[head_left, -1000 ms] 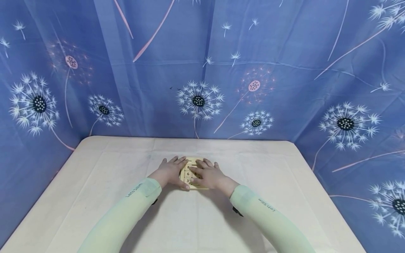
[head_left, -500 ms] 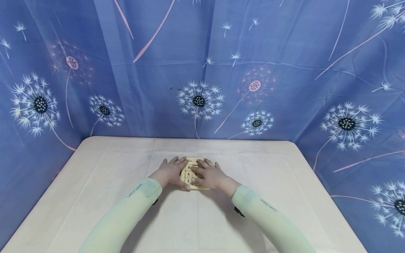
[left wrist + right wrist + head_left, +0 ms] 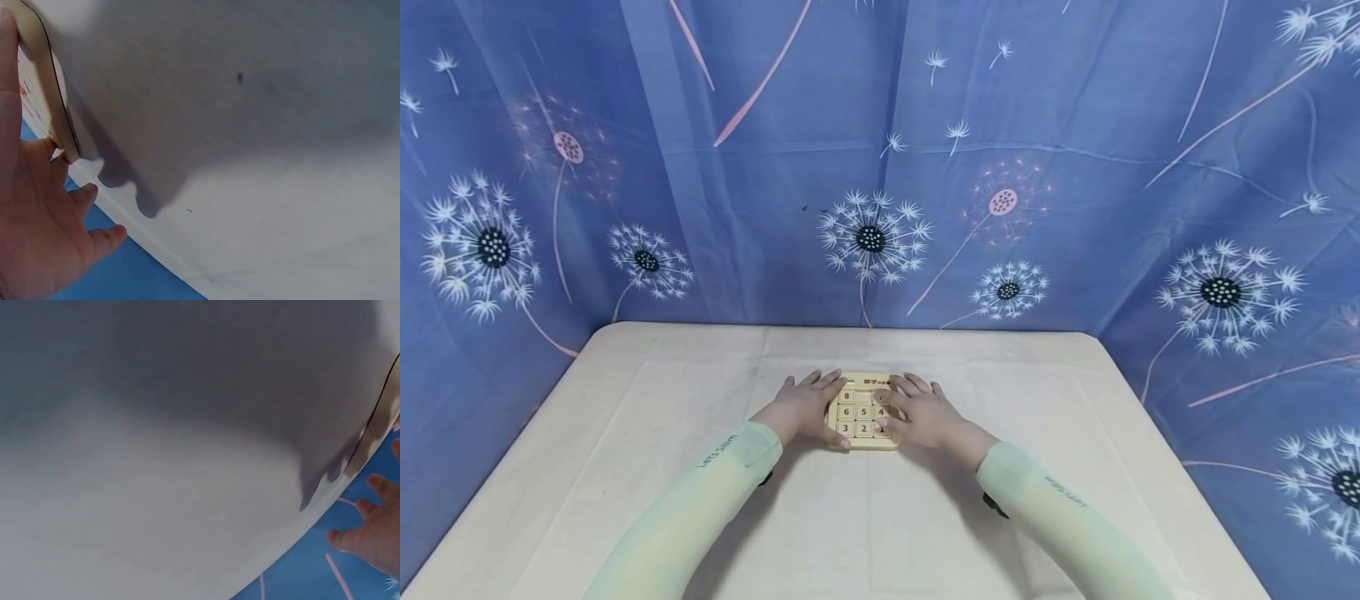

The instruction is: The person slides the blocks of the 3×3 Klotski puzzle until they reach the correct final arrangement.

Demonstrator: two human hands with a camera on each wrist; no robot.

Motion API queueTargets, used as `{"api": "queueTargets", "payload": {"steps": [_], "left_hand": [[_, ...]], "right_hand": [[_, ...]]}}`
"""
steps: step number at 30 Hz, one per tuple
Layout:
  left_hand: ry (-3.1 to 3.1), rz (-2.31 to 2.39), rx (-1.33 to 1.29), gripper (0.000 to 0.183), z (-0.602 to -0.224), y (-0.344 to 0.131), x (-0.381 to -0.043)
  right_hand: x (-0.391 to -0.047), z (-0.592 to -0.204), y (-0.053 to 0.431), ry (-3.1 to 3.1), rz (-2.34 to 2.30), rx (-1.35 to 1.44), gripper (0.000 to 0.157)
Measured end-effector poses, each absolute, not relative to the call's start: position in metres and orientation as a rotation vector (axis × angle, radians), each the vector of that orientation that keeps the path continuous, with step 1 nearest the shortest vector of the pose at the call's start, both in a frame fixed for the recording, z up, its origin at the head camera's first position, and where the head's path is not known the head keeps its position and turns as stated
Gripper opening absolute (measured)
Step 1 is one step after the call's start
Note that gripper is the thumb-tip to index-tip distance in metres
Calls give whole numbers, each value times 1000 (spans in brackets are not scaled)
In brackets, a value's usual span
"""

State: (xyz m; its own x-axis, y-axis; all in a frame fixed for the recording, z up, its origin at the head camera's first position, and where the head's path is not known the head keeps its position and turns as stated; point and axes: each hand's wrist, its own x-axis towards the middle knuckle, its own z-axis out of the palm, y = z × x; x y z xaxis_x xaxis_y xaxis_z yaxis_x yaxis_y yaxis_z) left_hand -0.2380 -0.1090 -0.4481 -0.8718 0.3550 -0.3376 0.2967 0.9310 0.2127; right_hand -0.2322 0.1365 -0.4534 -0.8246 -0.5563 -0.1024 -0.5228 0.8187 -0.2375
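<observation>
A pale wooden number sliding puzzle lies on the table near the middle, in the head view. Its visible tiles read 8 at upper left, 6 5 4 across the middle and 3 2 1 below, with a gap in the top row's middle. My left hand holds the puzzle's left side, thumb at the near corner and a finger at the far corner. Hovering over or touching the right column, my right hand has its fingers spread and partly hides the upper right tile. Both wrist views catch the puzzle's side edge.
A pale cloth covers the table, and its far edge meets a blue curtain printed with dandelions. Curtain also hangs at the left and right sides.
My right hand has shifted right, uncovering the middle column, the 4 and the gap in the top row. My left hand has stayed in place, and the puzzle has not moved.
</observation>
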Motion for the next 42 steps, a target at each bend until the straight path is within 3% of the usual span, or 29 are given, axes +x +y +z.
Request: {"api": "queueTargets", "payload": {"steps": [12, 42], "left_hand": [[2715, 210, 471, 120, -447, -109, -237], [2711, 201, 480, 118, -447, -109, -238]], "right_hand": [[-228, -452, 154, 2835, -257, -844, 61], [-225, -455, 144, 2817, -305, -831, 57]]}}
